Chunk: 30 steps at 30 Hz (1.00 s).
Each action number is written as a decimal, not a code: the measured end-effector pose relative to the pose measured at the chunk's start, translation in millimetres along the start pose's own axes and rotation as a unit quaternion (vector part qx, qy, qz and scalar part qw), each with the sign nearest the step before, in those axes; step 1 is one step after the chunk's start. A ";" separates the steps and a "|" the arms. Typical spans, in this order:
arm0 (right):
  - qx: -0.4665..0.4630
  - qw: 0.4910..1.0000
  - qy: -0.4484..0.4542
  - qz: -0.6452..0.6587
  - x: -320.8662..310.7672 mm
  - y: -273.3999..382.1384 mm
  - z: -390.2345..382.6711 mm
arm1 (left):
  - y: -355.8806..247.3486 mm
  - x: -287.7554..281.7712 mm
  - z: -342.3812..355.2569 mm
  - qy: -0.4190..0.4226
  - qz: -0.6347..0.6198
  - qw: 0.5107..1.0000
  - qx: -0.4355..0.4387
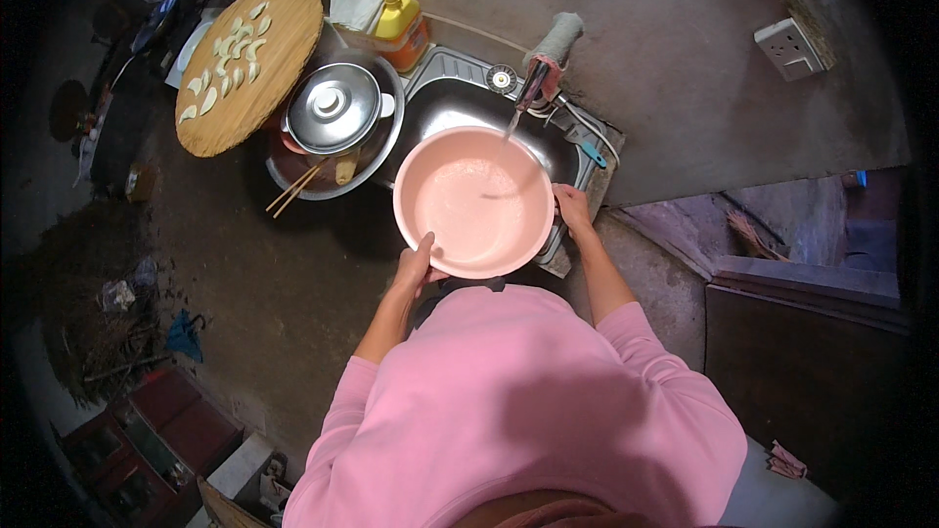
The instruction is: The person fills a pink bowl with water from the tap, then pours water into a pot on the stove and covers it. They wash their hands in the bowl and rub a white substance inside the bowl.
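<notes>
Two hands hold one big pink bowl, and I watch them from far away. My left hand has its fingers closed on the near rim, thumb on top. My right hand has its fingers clamped on the far right rim. The bowl sits between both hands, over the steel sink, tipped a little toward me.

Just past the fingers, a thin stream of water falls from the tap into the bowl. A little water lies in the bottom.

I think the bowl is light plastic and stiff, but it will get heavy as it fills. The wet rim will be slippery. The rim is the best place to hold, one hand on each side, so it does not tip.

Left of my left hand stands a metal pot with a shiny lid. Two chopsticks lie just by it. Farther left is a round wooden board with white dumplings on it. Beyond the pot is a yellow bottle. Well off to the right of my right hand, a white socket sits on the wall.
</notes>
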State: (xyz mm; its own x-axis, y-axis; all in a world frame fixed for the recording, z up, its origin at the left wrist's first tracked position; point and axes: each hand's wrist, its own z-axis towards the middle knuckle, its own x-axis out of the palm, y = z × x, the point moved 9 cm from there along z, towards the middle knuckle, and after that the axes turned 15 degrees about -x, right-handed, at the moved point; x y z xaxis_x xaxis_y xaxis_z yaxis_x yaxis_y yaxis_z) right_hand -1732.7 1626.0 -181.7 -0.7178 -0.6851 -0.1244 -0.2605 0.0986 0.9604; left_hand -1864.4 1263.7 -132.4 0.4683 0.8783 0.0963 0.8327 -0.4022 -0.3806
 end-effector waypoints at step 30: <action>0.084 0.988 -0.020 0.126 1.3 -7.2 72.2 | -7.5 8.8 -12.4 -0.020 0.018 1.000 -0.016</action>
State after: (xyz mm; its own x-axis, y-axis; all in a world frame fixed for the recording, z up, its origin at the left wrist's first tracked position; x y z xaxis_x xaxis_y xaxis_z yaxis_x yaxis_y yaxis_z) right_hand -1778.3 1676.5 -206.8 -0.7974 -0.5951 0.0998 -0.1724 0.3832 0.9074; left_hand -1862.9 1271.2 -117.3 0.4868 0.8723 0.0459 0.8246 -0.4416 -0.3535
